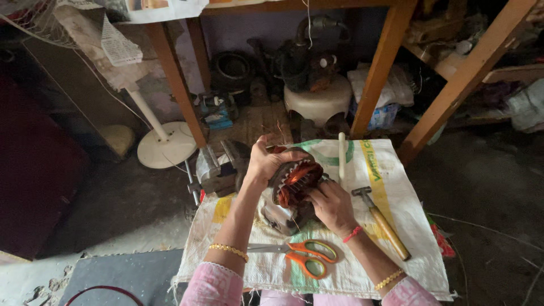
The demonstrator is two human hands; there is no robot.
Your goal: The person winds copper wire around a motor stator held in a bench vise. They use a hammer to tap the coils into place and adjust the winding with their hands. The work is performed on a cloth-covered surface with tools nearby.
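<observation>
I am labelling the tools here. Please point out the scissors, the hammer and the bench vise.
scissors (306, 256): head view, on the orange handles.
hammer (385, 224): head view, on the wooden handle.
bench vise (218, 167): head view, on the metal body.

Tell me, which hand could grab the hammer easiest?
Probably the right hand. It rests on the motor stator right beside the hammer. The left hand sits on the stator's far side.

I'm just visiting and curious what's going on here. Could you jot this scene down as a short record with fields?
Setting: workshop floor by a wooden bench
Work surface: woven sack
Left hand: grips the top of a motor stator with copper windings
Right hand: at the stator's right side
Scissors: orange-handled, in front of the hands
Hammer: wooden handle, on the right
Vise: metal, left of stator
</observation>
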